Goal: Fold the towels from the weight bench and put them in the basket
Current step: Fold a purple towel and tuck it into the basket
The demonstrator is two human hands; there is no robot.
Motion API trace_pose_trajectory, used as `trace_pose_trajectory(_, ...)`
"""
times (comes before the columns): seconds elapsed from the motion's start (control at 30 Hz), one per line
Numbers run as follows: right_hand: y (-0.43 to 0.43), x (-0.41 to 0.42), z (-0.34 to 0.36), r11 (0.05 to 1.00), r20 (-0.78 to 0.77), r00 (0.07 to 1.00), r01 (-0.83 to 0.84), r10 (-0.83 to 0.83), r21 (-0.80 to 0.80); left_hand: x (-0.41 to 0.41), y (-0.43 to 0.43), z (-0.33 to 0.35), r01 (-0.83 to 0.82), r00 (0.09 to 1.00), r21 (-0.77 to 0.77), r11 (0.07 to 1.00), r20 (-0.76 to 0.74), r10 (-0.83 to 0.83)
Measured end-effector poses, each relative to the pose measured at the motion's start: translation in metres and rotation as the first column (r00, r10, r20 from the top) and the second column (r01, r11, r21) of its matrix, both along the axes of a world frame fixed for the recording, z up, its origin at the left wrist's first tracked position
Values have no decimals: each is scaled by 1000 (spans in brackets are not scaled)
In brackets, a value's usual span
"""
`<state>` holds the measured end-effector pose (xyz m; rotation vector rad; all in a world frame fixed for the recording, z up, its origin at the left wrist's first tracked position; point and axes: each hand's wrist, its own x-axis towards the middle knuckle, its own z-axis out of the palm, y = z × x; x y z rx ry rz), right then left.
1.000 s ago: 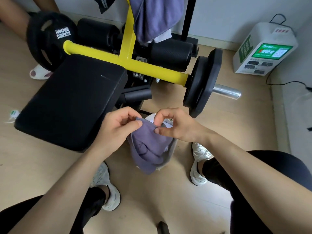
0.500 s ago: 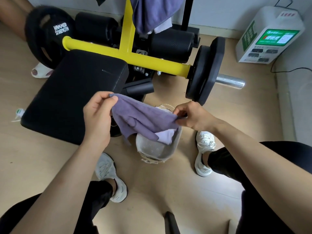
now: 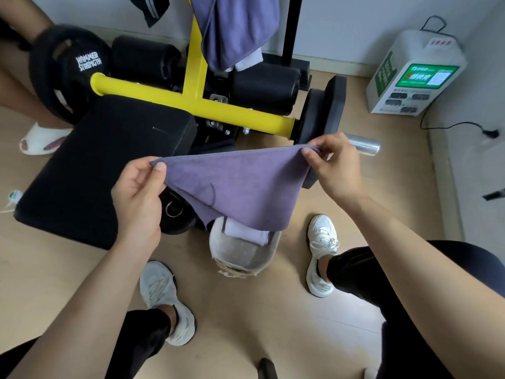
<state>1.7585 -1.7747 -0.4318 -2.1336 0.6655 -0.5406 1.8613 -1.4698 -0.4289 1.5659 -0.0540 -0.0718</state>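
1. Flooring of pale wood-look boards (image 3: 246,310) fills the lower view. A white wall (image 3: 341,28) runs across 12 o'clock, and a white-and-green boxy device (image 3: 412,75) with a black cord stands on the floor at 2 o'clock.
2. A black padded weight bench (image 3: 103,165) lies at 9 o'clock, joined to a yellow steel tube frame (image 3: 235,116) toward 11 o'clock. A black lettered weight plate (image 3: 68,77) sits at 10 o'clock and a thick black end plate (image 3: 325,110) at 1 o'clock.
3. A hanging purple towel (image 3: 232,28) drapes over the frame's upright at 12 o'clock.
4. A round woven basket (image 3: 240,254) with a pale perforated lining stands on the floor at 6 o'clock from centre, between the person's left white sneaker (image 3: 164,299) and right white sneaker (image 3: 322,253). A folded white towel (image 3: 246,232) lies inside, against the far wall.
5. A purple terry towel (image 3: 237,184) is stretched in the air at centre, above the basket. Its lower edge hangs over the basket's far side and hides part of the white towel.
6. The left hand (image 3: 139,192) pinches the towel's 9 o'clock corner between thumb and curled fingers. The right hand (image 3: 336,165) pinches the 3 o'clock corner with thumb and forefinger, its other fingers loosely curled.
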Motion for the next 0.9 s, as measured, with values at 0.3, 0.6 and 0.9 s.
trace_pose_trajectory(0.3, -22, 1, 1, 982, 29, 986, 161, -165, 96, -11, -13, -7, 110, 993, 132, 985, -50, -104)
trace_pose_trajectory(0.6, -25, 3, -3, 954, 17, 988, 140, -150, 264, -8, -18, -18, 106, 992, 192, 976, -95, -89)
trace_pose_trajectory(0.9, -24, 3, -5, 947, 18, 987, 147, -159, 285, -8, -23, -16, 84, 982, 185, 979, -179, -50)
